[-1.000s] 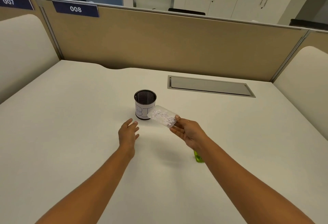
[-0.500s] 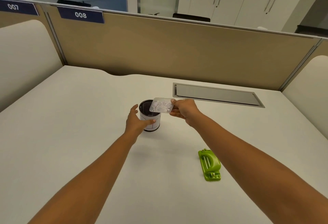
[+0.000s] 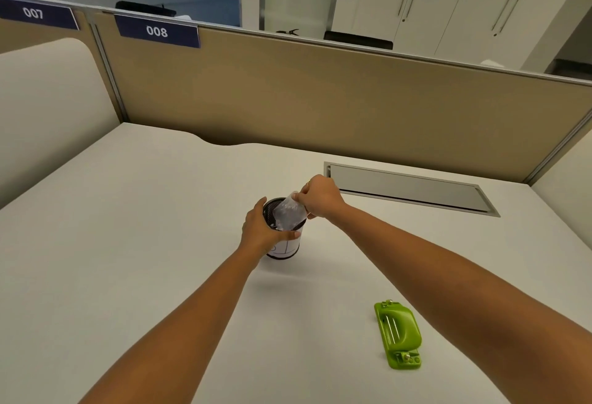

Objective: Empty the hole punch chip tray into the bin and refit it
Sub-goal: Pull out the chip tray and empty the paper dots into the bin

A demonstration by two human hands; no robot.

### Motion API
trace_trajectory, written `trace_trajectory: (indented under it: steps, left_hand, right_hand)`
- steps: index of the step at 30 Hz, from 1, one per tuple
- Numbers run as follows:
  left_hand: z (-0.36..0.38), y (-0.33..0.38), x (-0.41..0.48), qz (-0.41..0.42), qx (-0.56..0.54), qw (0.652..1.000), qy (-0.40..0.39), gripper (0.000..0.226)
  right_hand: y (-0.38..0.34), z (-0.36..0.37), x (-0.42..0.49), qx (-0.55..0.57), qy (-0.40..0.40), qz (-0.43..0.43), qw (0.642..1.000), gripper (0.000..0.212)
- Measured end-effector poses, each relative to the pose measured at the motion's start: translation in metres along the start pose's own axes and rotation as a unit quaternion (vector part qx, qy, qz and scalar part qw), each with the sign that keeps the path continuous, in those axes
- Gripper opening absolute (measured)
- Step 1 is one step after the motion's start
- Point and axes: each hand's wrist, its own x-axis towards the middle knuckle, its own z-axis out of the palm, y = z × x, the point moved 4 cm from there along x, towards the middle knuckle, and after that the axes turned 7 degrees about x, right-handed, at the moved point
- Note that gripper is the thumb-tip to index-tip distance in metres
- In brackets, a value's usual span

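A small black mesh bin with a white label stands mid-desk. My left hand wraps around its near side. My right hand pinches the far end of the clear chip tray, which is tipped steeply down into the bin's mouth with white paper chips showing inside it. The green hole punch lies on the desk at the near right, under my right forearm's line and apart from both hands.
A white desk is bounded by a tan partition at the back and cream side panels. A grey cable hatch is set into the desk just behind my right hand.
My right hand carried the tray from beside the bin to over it and tipped it down into the mouth. My left hand closed around the bin.
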Motion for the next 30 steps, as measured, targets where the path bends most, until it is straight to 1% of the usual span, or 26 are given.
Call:
trace_trajectory:
  steps: [3,5,9,11,17,21,25,28,30]
  left_hand:
    - [0.0,-0.002,0.002,-0.003,-0.006,1.0,0.012,0.107]
    - [0.001,-0.003,0.002,-0.001,-0.015,1.0,0.023,0.103]
    - [0.0,-0.005,0.0,0.012,-0.017,0.999,0.039,0.092]
    - [0.0,-0.005,-0.001,0.015,-0.015,0.999,0.04,0.091]
    - [0.0,-0.004,-0.003,0.009,-0.031,0.999,0.036,0.089]
    - [0.0,-0.002,-0.005,0.006,-0.038,0.999,0.03,0.088]
    - [-0.001,0.0,-0.006,0.006,-0.032,0.999,0.03,0.088]
    - [-0.001,0.0,-0.006,0.001,-0.033,0.999,0.027,0.088]
    - [0.0,0.0,-0.005,-0.002,-0.036,0.999,0.026,0.088]
  right_hand:
    - [-0.011,0.005,0.0,-0.109,-0.007,-0.046,0.993,0.032]
    - [-0.016,0.008,0.0,-0.163,-0.008,-0.074,0.984,0.03]
    - [-0.022,0.014,-0.003,-0.212,-0.027,-0.107,0.971,0.03]
    - [-0.024,0.014,-0.002,-0.235,-0.024,-0.118,0.965,0.029]
    - [-0.028,0.012,-0.002,-0.254,-0.035,-0.147,0.955,0.029]
    - [-0.031,0.004,0.0,-0.26,-0.005,-0.167,0.951,0.028]
    - [-0.032,0.005,-0.001,-0.25,-0.03,-0.172,0.952,0.026]
    - [-0.034,0.0,0.0,-0.255,0.005,-0.182,0.95,0.026]
    - [-0.034,0.0,0.0,-0.244,0.003,-0.18,0.953,0.026]
